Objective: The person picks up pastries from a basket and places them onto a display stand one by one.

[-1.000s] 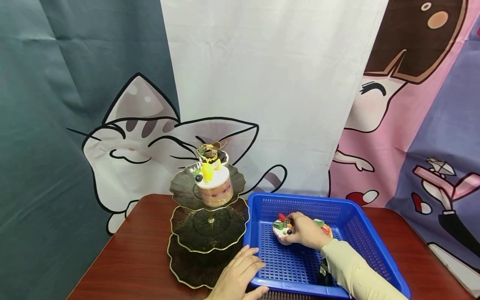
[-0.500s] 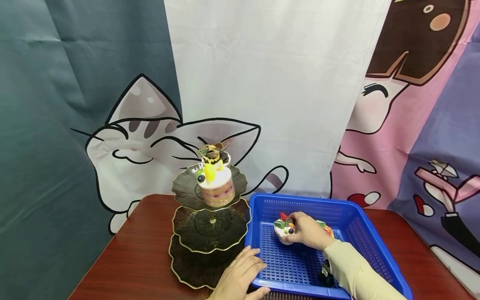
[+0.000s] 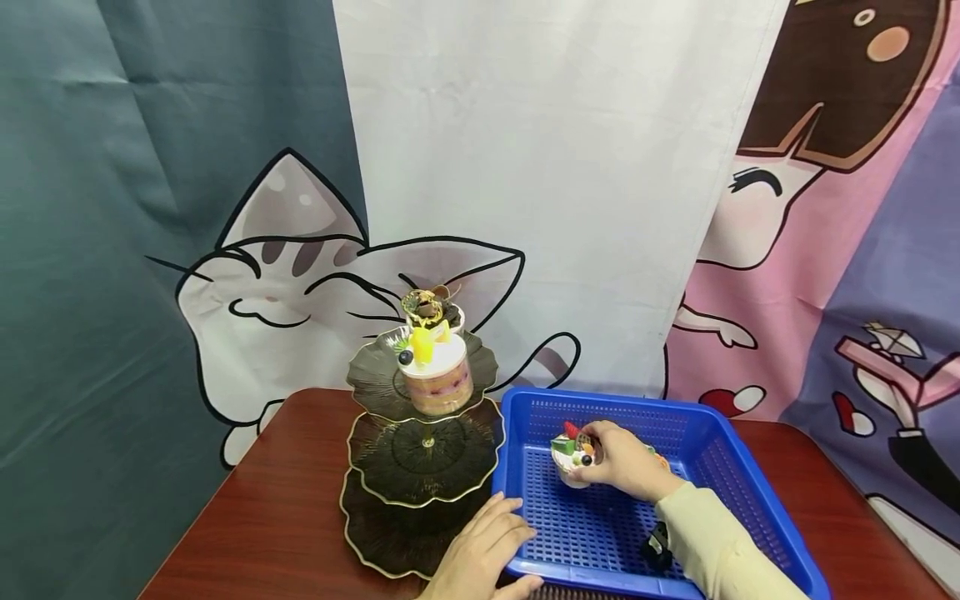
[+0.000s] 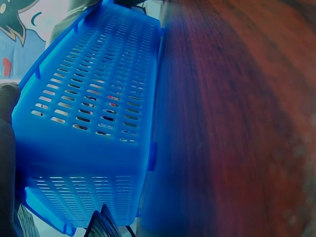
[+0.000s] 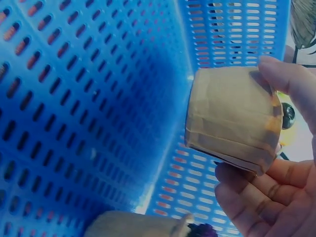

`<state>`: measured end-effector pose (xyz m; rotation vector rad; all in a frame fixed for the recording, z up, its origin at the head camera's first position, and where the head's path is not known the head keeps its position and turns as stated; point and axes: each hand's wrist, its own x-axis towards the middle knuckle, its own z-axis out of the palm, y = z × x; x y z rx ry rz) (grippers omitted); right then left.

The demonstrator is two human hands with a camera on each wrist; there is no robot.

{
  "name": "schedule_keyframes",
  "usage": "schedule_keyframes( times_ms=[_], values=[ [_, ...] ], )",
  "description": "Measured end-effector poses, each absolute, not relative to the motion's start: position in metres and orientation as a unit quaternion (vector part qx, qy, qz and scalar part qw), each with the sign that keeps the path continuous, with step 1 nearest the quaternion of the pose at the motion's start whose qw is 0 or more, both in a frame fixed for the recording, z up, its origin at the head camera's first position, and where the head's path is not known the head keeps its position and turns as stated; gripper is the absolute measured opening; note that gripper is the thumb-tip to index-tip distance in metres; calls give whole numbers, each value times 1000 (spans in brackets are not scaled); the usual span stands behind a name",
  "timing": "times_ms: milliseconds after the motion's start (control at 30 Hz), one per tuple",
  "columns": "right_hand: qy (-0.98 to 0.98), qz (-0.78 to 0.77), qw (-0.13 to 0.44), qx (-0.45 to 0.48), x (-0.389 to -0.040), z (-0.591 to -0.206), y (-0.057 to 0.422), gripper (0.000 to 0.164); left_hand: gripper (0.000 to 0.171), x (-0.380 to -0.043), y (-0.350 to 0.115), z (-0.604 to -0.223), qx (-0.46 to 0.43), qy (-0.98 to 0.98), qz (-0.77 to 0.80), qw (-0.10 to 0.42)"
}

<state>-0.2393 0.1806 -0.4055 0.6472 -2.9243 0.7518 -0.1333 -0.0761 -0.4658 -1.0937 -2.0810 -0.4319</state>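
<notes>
My right hand (image 3: 628, 463) is inside the blue plastic basket (image 3: 600, 397) and grips a fruit-topped cupcake (image 3: 566, 458) by its side. White cream, a strawberry and a dark berry show on top of it. In the right wrist view, thumb and fingers go round the tan paper cup of this cupcake (image 5: 232, 116), which is tilted. My left hand (image 3: 483, 546) rests at the basket's near left corner with its fingers extended. The left wrist view shows the basket wall (image 4: 74, 148) from outside.
Left of the basket stands a dark three-tier stand (image 3: 390, 467) with gold edges. A layered cake cup (image 3: 442, 390) and a chocolate-topped cake (image 3: 455, 317) are on its top tier. Another cup (image 5: 133, 227) lies in the basket. A black object (image 3: 657, 547) shows near my right sleeve.
The head view has shifted slightly. My right hand, still gripping the cupcake, has moved a little and covers more of the colourful item behind it. The left hand stays at the basket corner.
</notes>
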Motion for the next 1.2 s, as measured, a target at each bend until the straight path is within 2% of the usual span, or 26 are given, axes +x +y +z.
schedule_keyframes(
  times_ms=[233, 500, 1200],
  values=[
    [-946, 239, 17, 218, -238, -399, 181, 60, 38, -134, -76, -467, -425, -812, -176, 360],
    [-947, 232, 4, 224, -233, -392, 180, 59, 38, -135, -75, -467, -432, -797, -167, 388],
    [-932, 253, 23, 257, -228, -378, 182, 61, 37, -135, -77, -469, -430, -797, -171, 389]
  ],
)
